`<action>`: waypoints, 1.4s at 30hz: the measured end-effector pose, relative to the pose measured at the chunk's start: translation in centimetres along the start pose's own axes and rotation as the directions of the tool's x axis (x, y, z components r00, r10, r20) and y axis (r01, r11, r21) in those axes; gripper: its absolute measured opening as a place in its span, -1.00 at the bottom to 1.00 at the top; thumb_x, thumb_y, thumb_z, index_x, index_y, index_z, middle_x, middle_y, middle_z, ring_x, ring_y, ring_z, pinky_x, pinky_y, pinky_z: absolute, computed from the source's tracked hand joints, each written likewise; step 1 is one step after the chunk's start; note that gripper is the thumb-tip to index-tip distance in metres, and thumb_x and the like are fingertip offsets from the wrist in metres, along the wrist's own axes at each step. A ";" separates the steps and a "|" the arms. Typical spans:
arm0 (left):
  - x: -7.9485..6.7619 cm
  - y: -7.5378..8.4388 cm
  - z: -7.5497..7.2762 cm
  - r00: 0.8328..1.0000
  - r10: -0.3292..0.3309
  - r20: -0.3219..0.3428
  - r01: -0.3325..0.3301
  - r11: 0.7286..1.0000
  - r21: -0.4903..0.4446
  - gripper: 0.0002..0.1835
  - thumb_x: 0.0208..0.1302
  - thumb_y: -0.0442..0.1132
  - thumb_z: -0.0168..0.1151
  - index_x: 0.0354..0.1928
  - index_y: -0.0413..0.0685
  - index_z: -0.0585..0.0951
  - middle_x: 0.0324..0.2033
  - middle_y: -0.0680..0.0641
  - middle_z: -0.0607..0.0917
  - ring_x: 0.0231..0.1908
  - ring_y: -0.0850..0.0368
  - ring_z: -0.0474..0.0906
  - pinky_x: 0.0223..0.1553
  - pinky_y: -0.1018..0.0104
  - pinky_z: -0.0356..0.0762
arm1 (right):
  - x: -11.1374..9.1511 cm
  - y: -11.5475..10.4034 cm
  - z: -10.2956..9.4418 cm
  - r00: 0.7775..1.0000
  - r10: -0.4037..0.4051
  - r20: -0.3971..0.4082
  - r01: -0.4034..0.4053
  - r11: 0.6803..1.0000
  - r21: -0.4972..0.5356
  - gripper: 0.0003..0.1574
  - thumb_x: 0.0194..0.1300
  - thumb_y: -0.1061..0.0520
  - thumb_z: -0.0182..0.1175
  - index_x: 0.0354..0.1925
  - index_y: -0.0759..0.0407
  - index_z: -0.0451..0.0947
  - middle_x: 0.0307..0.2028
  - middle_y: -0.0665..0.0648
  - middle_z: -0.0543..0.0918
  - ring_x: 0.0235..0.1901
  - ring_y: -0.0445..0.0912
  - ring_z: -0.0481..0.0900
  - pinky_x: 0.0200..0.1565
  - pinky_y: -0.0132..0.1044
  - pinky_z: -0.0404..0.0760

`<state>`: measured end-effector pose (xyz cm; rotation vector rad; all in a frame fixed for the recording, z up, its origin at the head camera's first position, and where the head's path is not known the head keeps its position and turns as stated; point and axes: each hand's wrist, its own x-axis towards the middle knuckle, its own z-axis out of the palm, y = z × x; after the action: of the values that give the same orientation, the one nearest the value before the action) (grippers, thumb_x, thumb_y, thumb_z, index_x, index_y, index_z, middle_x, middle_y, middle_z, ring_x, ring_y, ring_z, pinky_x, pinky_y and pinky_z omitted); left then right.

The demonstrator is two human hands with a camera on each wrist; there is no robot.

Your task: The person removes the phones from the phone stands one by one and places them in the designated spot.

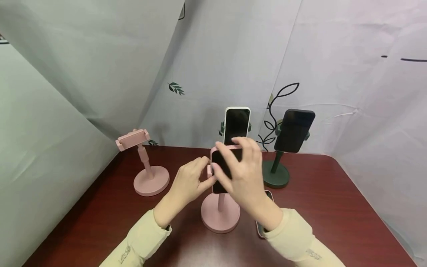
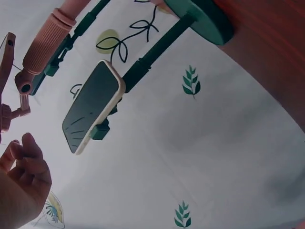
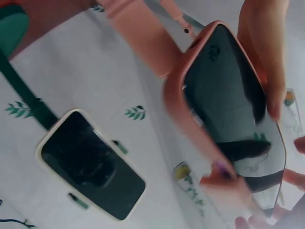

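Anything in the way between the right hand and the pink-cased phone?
Nothing visible. In the head view the right hand is spread directly in front of the pink-cased phone. The white-framed phone stands behind, out of that path.

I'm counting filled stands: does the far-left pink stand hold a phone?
No, the far-left pink stand shows its bare pink holder.

Left grip (image 1: pixel 191 178) pinches while right grip (image 1: pixel 245 176) splays.

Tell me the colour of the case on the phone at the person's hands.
Pink; the phone case shows best in the right wrist view.
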<state>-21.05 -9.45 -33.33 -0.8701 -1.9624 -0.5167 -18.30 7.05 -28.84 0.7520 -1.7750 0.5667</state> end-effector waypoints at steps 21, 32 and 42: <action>1.0 -1.4 -0.4 0.995 0.072 0.067 -0.049 0.954 -0.295 -0.77 -0.09 -0.28 0.32 -0.57 -0.03 0.40 -0.76 0.07 0.32 -0.69 0.36 0.17 -0.62 0.58 0.12 | 0.9 0.2 1.8 0.997 -0.082 0.016 0.083 0.978 -0.194 -0.64 -0.08 0.12 0.35 -0.20 -0.02 0.62 -0.34 0.13 0.48 -0.26 0.14 0.30 -0.33 -0.03 0.32; 0.8 -1.3 -0.9 0.994 0.111 0.012 -0.101 0.943 -0.318 -0.77 -0.04 -0.31 0.28 -0.63 -0.04 0.39 -0.79 0.08 0.34 -0.70 0.37 0.22 -0.64 0.61 0.15 | 1.2 0.6 0.7 0.997 -0.059 0.056 0.064 0.993 -0.095 -0.72 -0.04 0.13 0.34 -0.26 0.02 0.58 -0.39 0.12 0.45 -0.27 0.15 0.28 -0.29 0.00 0.29; 0.5 -0.5 -1.2 0.995 0.095 -0.024 -0.098 0.981 -0.166 -0.79 -0.03 -0.28 0.24 -0.59 -0.06 0.36 -0.78 0.10 0.34 -0.73 0.36 0.20 -0.69 0.59 0.15 | 0.8 0.8 0.4 0.996 -0.079 0.040 0.080 0.996 -0.023 -0.71 -0.03 0.15 0.31 -0.23 0.06 0.61 -0.38 0.15 0.43 -0.29 0.13 0.24 -0.26 0.02 0.26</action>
<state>-20.88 -10.37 -32.31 -1.0572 -1.8712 -0.6361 -19.29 7.15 -28.17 0.8180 -1.7767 0.4783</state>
